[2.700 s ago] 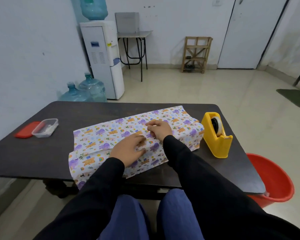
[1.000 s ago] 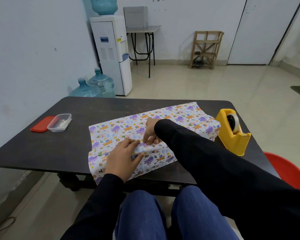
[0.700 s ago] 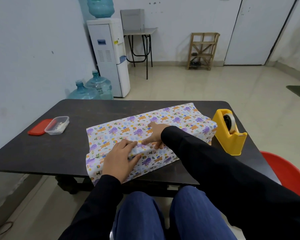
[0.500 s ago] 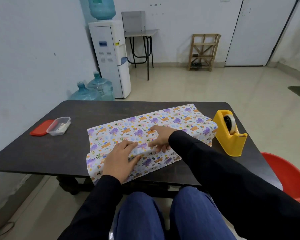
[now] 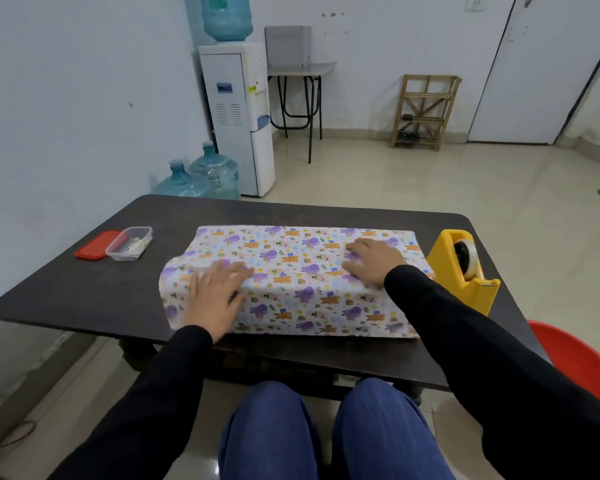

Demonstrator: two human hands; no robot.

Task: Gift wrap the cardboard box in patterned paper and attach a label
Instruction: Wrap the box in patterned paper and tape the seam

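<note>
Wrapped box (image 5: 309, 306) lies on the dark surface (image 5: 84, 289) near its front edge, with the left hand (image 5: 215, 297) flat on its left end and the right hand (image 5: 371, 263) flat on top toward the right, fingers (image 5: 234, 271) straight and slightly apart. A yellow tape dispenser (image 5: 471, 292) stands just to its right. A clear container (image 5: 129, 242) and a red lid (image 5: 92, 250) lie farther left.

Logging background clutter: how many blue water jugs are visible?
3. Top jug on the water dispenser; left jug and right jug on the floor beside it. The table may hide others.
</note>
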